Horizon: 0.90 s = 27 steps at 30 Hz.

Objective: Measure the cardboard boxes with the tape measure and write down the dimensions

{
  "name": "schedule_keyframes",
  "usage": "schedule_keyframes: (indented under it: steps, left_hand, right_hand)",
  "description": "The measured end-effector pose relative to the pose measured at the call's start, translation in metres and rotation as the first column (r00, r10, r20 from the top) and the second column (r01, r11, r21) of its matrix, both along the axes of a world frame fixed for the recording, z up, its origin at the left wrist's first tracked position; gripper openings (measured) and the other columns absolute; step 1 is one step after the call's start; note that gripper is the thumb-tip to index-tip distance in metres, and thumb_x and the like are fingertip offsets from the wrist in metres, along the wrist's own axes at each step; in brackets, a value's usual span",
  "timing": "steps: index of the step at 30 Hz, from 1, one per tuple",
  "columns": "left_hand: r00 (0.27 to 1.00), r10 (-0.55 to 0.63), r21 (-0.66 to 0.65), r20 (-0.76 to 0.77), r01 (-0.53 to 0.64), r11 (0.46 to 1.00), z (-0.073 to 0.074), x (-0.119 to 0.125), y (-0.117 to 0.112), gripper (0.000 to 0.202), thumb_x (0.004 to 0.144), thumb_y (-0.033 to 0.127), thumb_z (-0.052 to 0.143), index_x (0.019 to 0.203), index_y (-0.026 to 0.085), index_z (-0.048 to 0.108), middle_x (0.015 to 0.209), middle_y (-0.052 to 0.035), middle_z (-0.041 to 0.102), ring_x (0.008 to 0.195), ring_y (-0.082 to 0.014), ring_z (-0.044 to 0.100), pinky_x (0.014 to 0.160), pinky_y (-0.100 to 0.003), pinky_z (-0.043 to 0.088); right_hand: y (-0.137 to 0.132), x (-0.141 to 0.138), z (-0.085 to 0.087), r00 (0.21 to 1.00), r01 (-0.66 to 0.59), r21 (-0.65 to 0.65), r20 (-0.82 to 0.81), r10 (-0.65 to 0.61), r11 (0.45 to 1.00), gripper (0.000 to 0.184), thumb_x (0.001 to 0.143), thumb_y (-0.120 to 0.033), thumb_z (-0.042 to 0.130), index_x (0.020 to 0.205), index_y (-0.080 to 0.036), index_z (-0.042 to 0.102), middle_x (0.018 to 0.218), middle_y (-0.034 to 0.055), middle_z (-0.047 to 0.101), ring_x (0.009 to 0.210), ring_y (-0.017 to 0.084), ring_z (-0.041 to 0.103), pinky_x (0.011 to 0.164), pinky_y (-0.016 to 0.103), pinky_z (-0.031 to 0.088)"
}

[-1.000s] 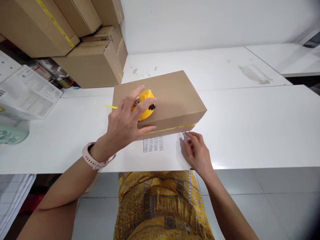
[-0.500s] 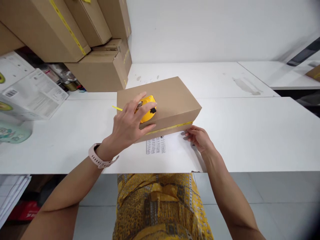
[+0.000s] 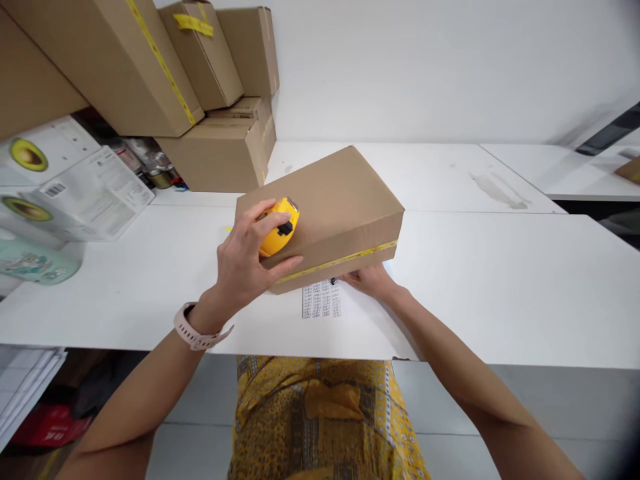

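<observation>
A brown cardboard box point(image 3: 345, 200) sits at an angle on the white table point(image 3: 500, 280), its near side seeming slightly raised. My left hand point(image 3: 240, 267) presses a yellow tape measure point(image 3: 277, 230) onto the box's top left corner, fingers wrapped round it. The yellow tape blade point(image 3: 350, 257) runs along the box's near side. My right hand point(image 3: 373, 283) reaches under the box's near bottom edge, so its fingers are hidden. A sheet of paper point(image 3: 320, 320) with a small printed table lies under the box and hand.
Several large cardboard boxes point(image 3: 215, 143) are stacked at the back left against the wall. White product cartons with avocado pictures point(image 3: 75, 193) and a teal object point(image 3: 30, 263) lie at the left. A second white table point(image 3: 590, 177) stands at the back right.
My right hand has slid left from beside the box's near right corner to under its near edge. The box has turned and tipped a little, with my left hand and tape measure shifting left.
</observation>
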<state>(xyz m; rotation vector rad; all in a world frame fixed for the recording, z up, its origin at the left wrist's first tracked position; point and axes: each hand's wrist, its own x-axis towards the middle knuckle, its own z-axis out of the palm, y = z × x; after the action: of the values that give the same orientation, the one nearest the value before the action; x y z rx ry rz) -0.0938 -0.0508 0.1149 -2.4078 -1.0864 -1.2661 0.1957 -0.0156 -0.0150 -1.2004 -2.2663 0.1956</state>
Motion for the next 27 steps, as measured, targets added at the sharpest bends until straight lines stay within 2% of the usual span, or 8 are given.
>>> schedule_keyframes:
  steps: [3,6,9,13,17,20,23,27]
  left_hand:
    - [1.000,-0.012,0.014,-0.003,0.012,1.000,0.000,0.000,0.000,0.061,0.082,0.043,0.084,0.132,0.029,0.051,0.140,-0.0138,0.062,0.124,-0.0306,0.066,0.091,-0.043,0.060]
    - [1.000,-0.011,0.011,0.010,0.010,1.000,0.000,-0.001,0.000,0.062,0.082,0.042,0.084,0.133,0.029,0.051,0.140,-0.0135,0.062,0.124,-0.0300,0.066,0.091,-0.042,0.059]
    - [1.000,0.004,0.002,0.019,-0.004,1.000,-0.001,0.000,-0.001,0.061,0.082,0.042,0.085,0.132,0.029,0.052,0.140,-0.0127,0.062,0.125,-0.0298,0.065,0.090,-0.041,0.060]
    - [0.999,0.032,-0.033,0.004,-0.032,0.999,-0.002,0.000,0.000,0.058,0.083,0.047,0.082,0.131,0.029,0.053,0.141,-0.0121,0.062,0.126,-0.0299,0.064,0.090,-0.042,0.060]
    - [0.999,0.039,-0.024,0.020,-0.038,0.999,-0.003,-0.003,0.000,0.060,0.084,0.048,0.082,0.133,0.030,0.052,0.142,-0.0115,0.061,0.127,-0.0307,0.064,0.092,-0.045,0.060]
    - [0.999,0.033,-0.013,0.010,-0.033,0.999,-0.003,-0.003,0.001,0.058,0.084,0.048,0.081,0.133,0.032,0.053,0.142,-0.0106,0.061,0.126,-0.0313,0.064,0.091,-0.044,0.061]
    - [0.999,0.007,0.007,-0.034,-0.007,1.000,-0.002,0.004,0.003,0.056,0.085,0.048,0.081,0.131,0.031,0.055,0.140,-0.0111,0.063,0.121,-0.0308,0.067,0.085,-0.041,0.062]
    - [0.983,-0.006,0.031,-0.181,0.012,0.999,-0.002,0.021,0.011,0.048,0.089,0.049,0.077,0.128,0.029,0.059,0.137,-0.0124,0.067,0.111,-0.0275,0.071,0.069,-0.032,0.058]
  right_hand:
    - [0.002,0.019,-0.002,0.984,-0.154,-0.135,0.069,0.164,0.979,0.021,0.097,-0.043,0.061,0.094,-0.024,0.068,0.095,0.0067,0.070,0.096,0.026,0.063,0.082,0.046,0.057]
    - [0.002,0.033,0.000,0.962,-0.186,-0.185,0.166,0.218,0.965,0.020,0.101,-0.032,0.051,0.094,-0.023,0.068,0.093,0.0072,0.070,0.090,0.026,0.064,0.080,0.047,0.057]
    - [0.002,0.035,0.002,0.955,-0.173,-0.069,0.231,0.185,0.982,0.025,0.101,-0.024,0.045,0.107,-0.024,0.069,0.107,0.0097,0.072,0.107,0.030,0.064,0.094,0.057,0.055]
    - [-0.002,0.033,0.007,0.950,-0.200,0.077,0.261,0.173,0.977,0.051,0.097,-0.006,0.029,0.136,-0.022,0.059,0.134,0.0129,0.067,0.134,0.030,0.055,0.112,0.065,0.043]
    - [-0.029,0.040,0.018,0.936,-0.123,0.039,0.338,0.103,0.992,0.043,0.101,-0.012,0.029,0.127,-0.020,0.063,0.103,0.0133,0.073,0.104,0.029,0.068,0.087,0.050,0.058]
    - [-0.062,0.043,0.022,0.914,0.013,0.030,0.406,-0.024,0.999,0.036,0.107,-0.039,0.037,0.114,-0.017,0.065,0.093,0.0122,0.069,0.078,0.024,0.068,0.054,0.035,0.050]
    - [-0.090,0.042,0.015,0.908,0.128,0.031,0.398,-0.130,0.991,0.038,0.105,-0.048,0.043,0.119,-0.019,0.063,0.106,0.0127,0.069,0.064,0.018,0.066,0.040,0.028,0.036]
    - [-0.108,0.042,0.000,0.914,0.164,0.057,0.367,-0.173,0.985,0.033,0.103,-0.034,0.045,0.128,-0.019,0.060,0.138,0.0175,0.065,0.070,0.020,0.072,0.038,0.029,0.040]
